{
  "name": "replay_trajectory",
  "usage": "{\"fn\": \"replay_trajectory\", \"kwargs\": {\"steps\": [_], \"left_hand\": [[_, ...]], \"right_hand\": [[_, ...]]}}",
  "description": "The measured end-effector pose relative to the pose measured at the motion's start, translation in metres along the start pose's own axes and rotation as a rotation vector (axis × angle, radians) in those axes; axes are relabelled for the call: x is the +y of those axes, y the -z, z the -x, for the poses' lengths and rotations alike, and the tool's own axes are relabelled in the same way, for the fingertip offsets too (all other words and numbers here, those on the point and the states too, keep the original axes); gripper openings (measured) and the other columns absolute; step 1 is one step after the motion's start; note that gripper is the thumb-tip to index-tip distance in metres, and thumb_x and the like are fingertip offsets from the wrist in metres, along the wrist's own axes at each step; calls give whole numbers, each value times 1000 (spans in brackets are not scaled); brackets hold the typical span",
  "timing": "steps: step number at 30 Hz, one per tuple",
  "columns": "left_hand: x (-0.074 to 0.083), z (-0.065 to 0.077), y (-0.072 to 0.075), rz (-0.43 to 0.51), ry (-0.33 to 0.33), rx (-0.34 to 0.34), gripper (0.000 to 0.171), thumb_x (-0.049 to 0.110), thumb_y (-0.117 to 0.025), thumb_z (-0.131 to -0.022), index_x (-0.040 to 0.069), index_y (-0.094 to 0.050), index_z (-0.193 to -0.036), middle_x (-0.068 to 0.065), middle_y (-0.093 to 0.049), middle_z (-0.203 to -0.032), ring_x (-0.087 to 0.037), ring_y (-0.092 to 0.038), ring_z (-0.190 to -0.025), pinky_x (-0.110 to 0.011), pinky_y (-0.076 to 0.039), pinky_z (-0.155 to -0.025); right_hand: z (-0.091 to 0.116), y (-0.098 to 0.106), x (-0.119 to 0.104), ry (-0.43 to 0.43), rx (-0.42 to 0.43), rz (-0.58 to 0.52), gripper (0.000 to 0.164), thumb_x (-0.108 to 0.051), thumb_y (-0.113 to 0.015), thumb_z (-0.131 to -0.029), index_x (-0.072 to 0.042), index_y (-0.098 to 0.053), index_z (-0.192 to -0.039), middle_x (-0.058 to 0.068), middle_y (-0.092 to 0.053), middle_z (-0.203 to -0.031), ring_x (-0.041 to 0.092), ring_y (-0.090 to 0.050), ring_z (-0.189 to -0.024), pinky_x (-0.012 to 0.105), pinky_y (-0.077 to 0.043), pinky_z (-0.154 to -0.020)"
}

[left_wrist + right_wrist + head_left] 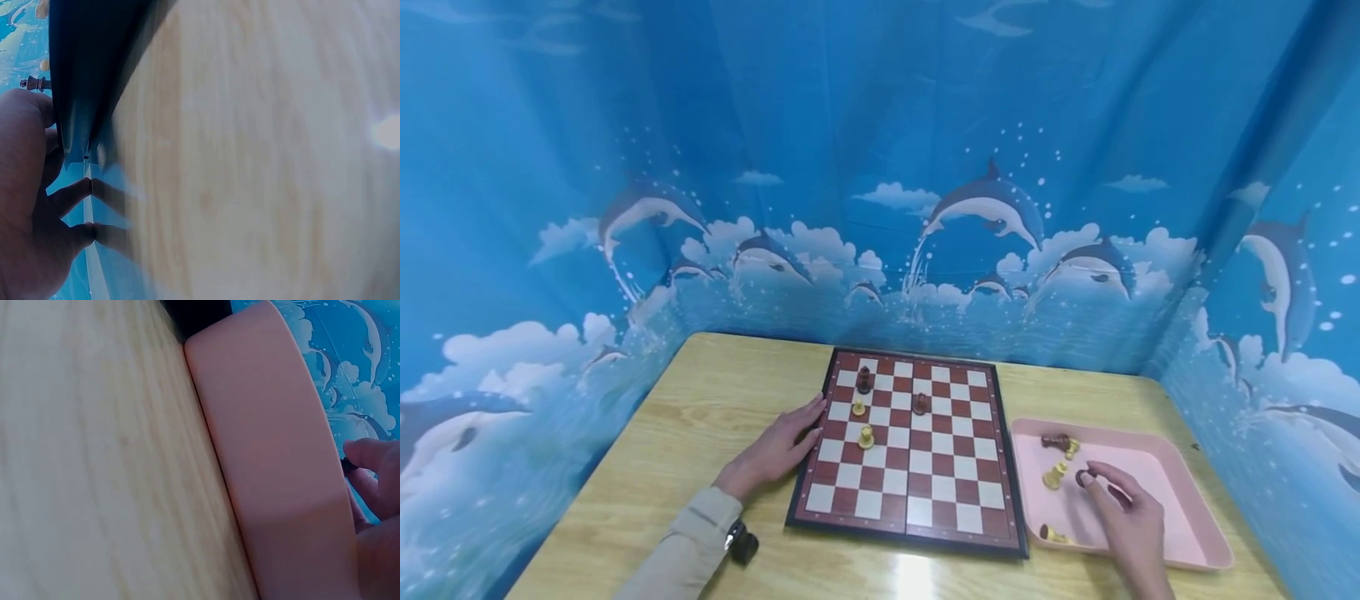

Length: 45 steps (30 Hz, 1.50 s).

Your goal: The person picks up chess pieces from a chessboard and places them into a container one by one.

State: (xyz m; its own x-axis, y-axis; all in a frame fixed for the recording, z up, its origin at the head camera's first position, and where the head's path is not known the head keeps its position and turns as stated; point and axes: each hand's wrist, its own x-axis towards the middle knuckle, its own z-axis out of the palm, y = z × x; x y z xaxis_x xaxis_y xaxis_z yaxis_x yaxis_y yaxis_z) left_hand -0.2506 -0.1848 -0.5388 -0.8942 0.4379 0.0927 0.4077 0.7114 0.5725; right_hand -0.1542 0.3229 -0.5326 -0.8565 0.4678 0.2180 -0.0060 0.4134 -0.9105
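Observation:
My right hand (1131,517) pinches a dark chess piece (1084,477) between thumb and fingers over the pink tray (1198,508); only part of the piece shows. In the right wrist view the dark tip of that piece peeks out beside the tray's wall (269,431). With fingers extended, my left hand (778,442) rests along the left edge of the chessboard (951,517). On the board stand a tall dark piece (864,381), a small yellow pawn (858,407), a larger yellow piece (866,437) and a brown piece (921,403).
Inside the tray lie a dark piece (1055,440) and several yellow pieces, one near the middle (1054,477) and another at the front left (1054,533). The tray stands right of the board on a wooden table (700,417). A dolphin-print curtain (880,167) surrounds the table's back and sides.

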Motion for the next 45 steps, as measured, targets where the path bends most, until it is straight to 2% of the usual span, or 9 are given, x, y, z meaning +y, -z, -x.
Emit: {"fn": "replay_trajectory", "kwargs": {"steps": [7,13,16,20,23,29,34,41,45], "left_hand": [[-1,0,1,-22,-17,22,57,31,-45,-109,7,-30,-159,-14,-25,-167,-39,-31,-150,-66,-23,-120],[-2,0,2,-22,-41,32,57,28,-47,-109,3,-32,-158,-16,-27,-166,-41,-32,-149,-66,-25,-120],[0,1,2,-17,-26,27,57,28,-47,-109,3,-32,-158,-15,-26,-166,-40,-32,-150,-66,-25,-120],[2,2,1,-16,-13,26,57,29,-46,-109,5,-31,-158,-13,-25,-167,-39,-31,-150,-64,-24,-121],[2,2,1,-20,-9,13,57,30,-46,-109,5,-31,-159,-13,-25,-167,-40,-30,-150,-66,-23,-121],[1,1,-1,-17,9,16,57,31,-45,-109,9,-30,-160,-10,-25,-168,-37,-30,-151,-64,-23,-122],[0,3,-4,-9,22,-15,57,32,-45,-110,9,-29,-160,-10,-23,-168,-37,-29,-151,-66,-22,-121],[0,2,-2,1,21,-12,57,32,-44,-110,9,-29,-160,-11,-24,-168,-38,-29,-152,-65,-22,-122],[-1,1,-2,-7,21,0,57,32,-45,-110,9,-29,-160,-10,-24,-168,-37,-29,-152,-65,-22,-121]], "right_hand": [[0,-2,-2,-80,-5,59,27,-15,-77,-92,-5,-75,-117,-25,-68,-108,-13,-52,-107,1,-43,-89],[-1,-4,-2,-59,7,54,23,-11,-76,-91,-4,-76,-114,-28,-69,-106,-14,-53,-106,1,-43,-89],[-2,-4,-1,-42,2,52,23,-11,-77,-91,-4,-76,-113,-26,-70,-106,-15,-53,-105,1,-44,-89],[-1,-4,-4,-8,-6,57,20,-9,-76,-91,-7,-77,-111,-9,-75,-114,-14,-55,-105,2,-44,-91],[1,-4,-4,10,-12,84,17,-8,-76,-91,-8,-78,-108,-3,-76,-114,-16,-54,-103,2,-43,-90],[2,-5,-6,72,-26,98,17,-6,-76,-91,-5,-77,-107,-2,-76,-113,-16,-55,-104,1,-41,-90],[7,-3,-14,119,-59,112,15,-3,-77,-89,-5,-77,-104,2,-77,-112,-17,-55,-102,0,-39,-90],[15,-7,-43,257,-156,104,14,-1,-77,-88,-2,-77,-102,-15,-73,-107,-16,-53,-106,1,-36,-94],[15,-14,-61,307,-236,112,15,-5,-75,-91,-6,-77,-105,-2,-74,-115,-12,-49,-112,12,-34,-99]]}}
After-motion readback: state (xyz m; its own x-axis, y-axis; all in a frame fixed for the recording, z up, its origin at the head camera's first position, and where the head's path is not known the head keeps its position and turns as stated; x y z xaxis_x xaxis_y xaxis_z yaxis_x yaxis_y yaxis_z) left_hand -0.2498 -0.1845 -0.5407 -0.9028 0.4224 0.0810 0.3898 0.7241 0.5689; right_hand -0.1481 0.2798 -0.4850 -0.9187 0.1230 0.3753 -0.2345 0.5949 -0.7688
